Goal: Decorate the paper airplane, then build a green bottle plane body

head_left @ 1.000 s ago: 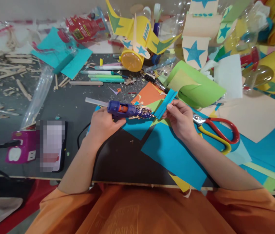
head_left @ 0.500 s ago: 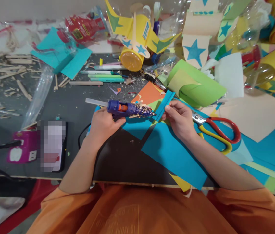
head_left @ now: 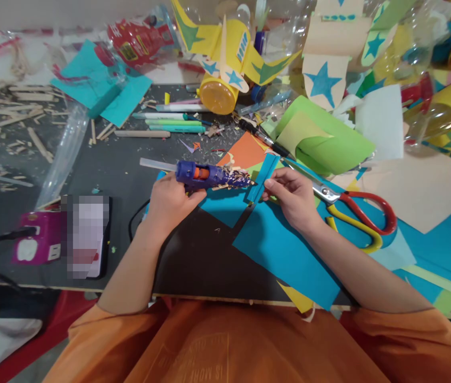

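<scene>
My left hand (head_left: 171, 205) is wrapped round the handle of a dark blue hot glue gun (head_left: 199, 174), with a glue stick (head_left: 156, 164) poking out of its rear. Wood bits cling to the gun's front, and its nozzle points right, close to a folded blue paper strip (head_left: 264, 178); whether the tip touches the paper I cannot tell. My right hand (head_left: 294, 196) pinches that strip between thumb and fingers. Beneath it lie a blue paper sheet (head_left: 289, 250) and an orange paper piece (head_left: 245, 150). Scissors (head_left: 363, 213) with red and yellow handles rest beside my right wrist.
A phone (head_left: 89, 236) and a magenta power box (head_left: 37, 239) lie at left. Markers (head_left: 175, 128) and wood scraps (head_left: 21, 114) spread behind. A yellow bottle craft (head_left: 221, 69), a green paper roll (head_left: 325, 133) and plastic bottles crowd the back and right.
My right hand has shifted slightly left with the blue strip, which slides along the nozzle so that the tip is nearer its middle. My left hand and the glue gun stay nearly still.
</scene>
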Motion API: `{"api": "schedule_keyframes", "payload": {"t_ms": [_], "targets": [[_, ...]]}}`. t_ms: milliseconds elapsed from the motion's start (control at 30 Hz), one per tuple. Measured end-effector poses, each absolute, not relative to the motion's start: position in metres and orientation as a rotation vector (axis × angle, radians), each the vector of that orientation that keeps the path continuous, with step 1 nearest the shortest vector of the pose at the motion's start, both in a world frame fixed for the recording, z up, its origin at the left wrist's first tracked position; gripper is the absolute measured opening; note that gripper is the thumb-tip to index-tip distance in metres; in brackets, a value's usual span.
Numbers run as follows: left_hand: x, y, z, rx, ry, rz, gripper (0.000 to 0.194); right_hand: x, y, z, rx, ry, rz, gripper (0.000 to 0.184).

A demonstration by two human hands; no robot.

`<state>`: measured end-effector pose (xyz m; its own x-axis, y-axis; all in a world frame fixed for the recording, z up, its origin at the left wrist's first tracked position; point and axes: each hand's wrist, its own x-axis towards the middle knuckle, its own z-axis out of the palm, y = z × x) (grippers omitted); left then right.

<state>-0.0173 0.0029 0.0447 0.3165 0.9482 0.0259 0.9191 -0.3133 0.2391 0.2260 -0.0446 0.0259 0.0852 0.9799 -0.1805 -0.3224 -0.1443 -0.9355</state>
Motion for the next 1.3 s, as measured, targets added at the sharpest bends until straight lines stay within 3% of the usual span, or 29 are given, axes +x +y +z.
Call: {"api": "schedule_keyframes", "payload": {"t_ms": [633, 1133, 1300], "targets": [[-0.014, 0.004, 0.049, 2.398, 1.819, 0.297, 0.008, 0.226, -0.049, 0.035, -1.259, -1.117, 1.375, 0.046], [-0.013, 0.004, 0.052, 2.286, 1.855, 0.308, 0.012, 0.227, -0.050, 0.036, -1.269, -1.157, 1.368, 0.043], [-0.009, 0.007, 0.064, 2.130, 1.977, 0.301, 0.021, 0.226, -0.050, 0.035, -1.236, -1.157, 1.367, 0.041]]}}
